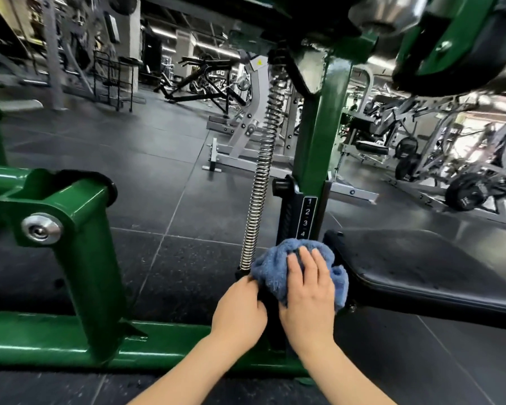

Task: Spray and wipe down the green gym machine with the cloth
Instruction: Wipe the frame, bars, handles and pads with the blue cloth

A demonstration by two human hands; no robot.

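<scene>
Head view: right hand (307, 290) presses flat-fingered on the blue cloth (278, 264) against the black post (289, 217), left hand (240, 305) curled beside, its grip unclear, so firm strokes along the post should lift grime.

A commercial gym; dark rubber floor tiles (164, 159) spread under rows of steel-framed weight machines (246, 133); black weight plates (465, 194) hang on frames at right; a padded black bench (421, 258) sits close by.
</scene>
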